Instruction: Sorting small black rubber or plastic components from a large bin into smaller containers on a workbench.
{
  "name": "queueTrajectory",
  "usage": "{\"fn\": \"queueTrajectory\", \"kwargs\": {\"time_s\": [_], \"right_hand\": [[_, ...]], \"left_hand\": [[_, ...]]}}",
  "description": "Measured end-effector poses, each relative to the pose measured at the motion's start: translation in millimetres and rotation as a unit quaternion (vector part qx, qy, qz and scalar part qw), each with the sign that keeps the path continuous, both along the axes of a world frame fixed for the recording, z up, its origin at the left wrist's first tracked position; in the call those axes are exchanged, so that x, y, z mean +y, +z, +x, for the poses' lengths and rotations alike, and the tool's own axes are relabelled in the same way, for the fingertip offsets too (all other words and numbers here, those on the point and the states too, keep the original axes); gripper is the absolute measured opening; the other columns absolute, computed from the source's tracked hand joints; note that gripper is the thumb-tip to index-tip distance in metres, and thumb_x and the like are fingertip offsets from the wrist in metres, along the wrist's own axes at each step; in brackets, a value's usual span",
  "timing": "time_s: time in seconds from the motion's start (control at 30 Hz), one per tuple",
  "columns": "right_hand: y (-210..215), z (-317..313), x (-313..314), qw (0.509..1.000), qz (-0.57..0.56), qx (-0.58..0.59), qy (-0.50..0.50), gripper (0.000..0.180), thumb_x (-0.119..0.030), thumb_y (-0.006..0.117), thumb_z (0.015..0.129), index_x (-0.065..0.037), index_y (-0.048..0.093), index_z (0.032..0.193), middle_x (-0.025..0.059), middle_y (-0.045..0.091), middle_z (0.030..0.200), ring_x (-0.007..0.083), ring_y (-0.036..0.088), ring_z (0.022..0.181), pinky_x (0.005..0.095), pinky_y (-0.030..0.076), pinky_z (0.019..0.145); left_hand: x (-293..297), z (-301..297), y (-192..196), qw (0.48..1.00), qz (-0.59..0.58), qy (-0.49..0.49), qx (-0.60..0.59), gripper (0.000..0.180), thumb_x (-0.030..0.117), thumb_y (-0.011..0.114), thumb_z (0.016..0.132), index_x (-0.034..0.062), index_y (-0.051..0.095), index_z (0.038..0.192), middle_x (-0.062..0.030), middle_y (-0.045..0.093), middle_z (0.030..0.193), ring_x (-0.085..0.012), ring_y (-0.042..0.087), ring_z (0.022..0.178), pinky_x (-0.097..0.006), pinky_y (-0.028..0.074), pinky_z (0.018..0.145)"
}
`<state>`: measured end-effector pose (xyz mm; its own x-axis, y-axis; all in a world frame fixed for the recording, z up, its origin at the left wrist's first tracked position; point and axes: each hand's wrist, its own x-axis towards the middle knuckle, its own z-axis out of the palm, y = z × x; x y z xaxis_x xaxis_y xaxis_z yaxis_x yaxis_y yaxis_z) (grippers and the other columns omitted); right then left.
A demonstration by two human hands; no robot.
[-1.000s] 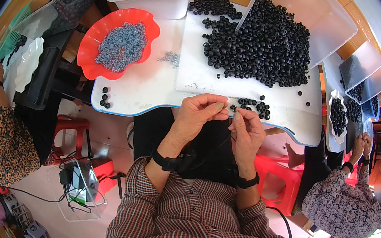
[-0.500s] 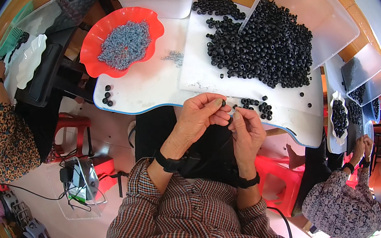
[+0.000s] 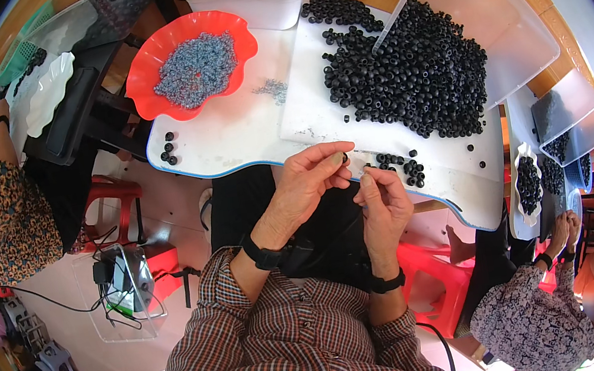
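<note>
Pinched between thumb and forefinger of the left hand (image 3: 304,181), a small black bead (image 3: 344,157), hard to make out a second ago, now showing clearly! Drawn slightly leftward in the last half-second, opening a wider gap to the right hand (image 3: 385,207). Over there, close-set fingertips, but cannot tell if gripping anything. Just beyond, unmoved at the near edge of the bench (image 3: 210,152), a loose cluster of black beads (image 3: 413,169). Farther out, on a white board (image 3: 305,102), a great heap of beads (image 3: 417,68), spread beside a tipped clear bin (image 3: 517,36). Off left, a red bowl (image 3: 140,67) of tiny greyish pieces; right behind, a white tub (image 3: 251,10), full of black ones.
</note>
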<state>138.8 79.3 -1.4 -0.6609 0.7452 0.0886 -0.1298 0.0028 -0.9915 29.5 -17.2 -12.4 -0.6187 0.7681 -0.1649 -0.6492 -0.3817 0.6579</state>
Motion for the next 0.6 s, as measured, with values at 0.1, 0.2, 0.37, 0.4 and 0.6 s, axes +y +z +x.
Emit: {"fn": "queueTrajectory", "kwargs": {"time_s": [0.1,0.2,0.37,0.4,0.6], "right_hand": [[2,0,-1,1.0,0.008,-0.006,0.006,0.01,-0.003,0.064,0.09,0.001,0.064,0.099,0.0024,0.06,0.087,0.0067,0.056,0.066,0.0185,0.046,0.058],[1,-1,-1,1.0,0.014,-0.007,0.01,0.01,-0.003,0.064,0.09,0.001,0.064,0.099,0.0024,0.06,0.087,0.0068,0.056,0.066,0.0184,0.046,0.058],[3,-2,-2,1.0,0.013,-0.006,0.009,0.009,-0.003,0.064,0.09,0.001,0.064,0.099,0.0022,0.06,0.088,0.0065,0.056,0.066,0.0182,0.046,0.059],[4,-3,-2,1.0,0.012,-0.005,0.01,0.009,-0.003,0.064,0.09,0.001,0.064,0.099,0.0022,0.061,0.088,0.0064,0.056,0.066,0.0181,0.046,0.059],[5,-5,-4,1.0,0.012,0.01,0.018,0.01,-0.004,0.063,0.092,0.001,0.066,0.1,0.0021,0.061,0.089,0.0058,0.056,0.069,0.0178,0.046,0.06]], "left_hand": [[-1,1,2,1.0,-0.002,-0.001,0.01,0.026,0.01,0.056,0.097,-0.0021,0.061,0.119,-0.0063,0.064,0.093,-0.0105,0.06,0.08,-0.023,0.052,0.071],[0,1,-1,1.0,-0.005,-0.004,0.014,0.024,0.01,0.056,0.097,-0.0022,0.062,0.116,-0.0059,0.063,0.093,-0.0102,0.059,0.078,-0.023,0.052,0.071],[-1,1,-8,1.0,0.0,-0.012,0.019,0.023,0.009,0.056,0.097,-0.0024,0.062,0.115,-0.0078,0.063,0.097,-0.0107,0.06,0.081,-0.024,0.053,0.073],[0,1,-7,1.0,-0.002,-0.01,0.024,0.022,0.008,0.056,0.096,-0.0025,0.062,0.115,-0.0081,0.064,0.097,-0.0107,0.061,0.081,-0.024,0.054,0.073],[1,3,-7,0.999,-0.012,-0.021,0.034,0.022,0.007,0.057,0.096,-0.0024,0.063,0.115,-0.0084,0.067,0.094,-0.0109,0.065,0.077,-0.024,0.057,0.072]]}}
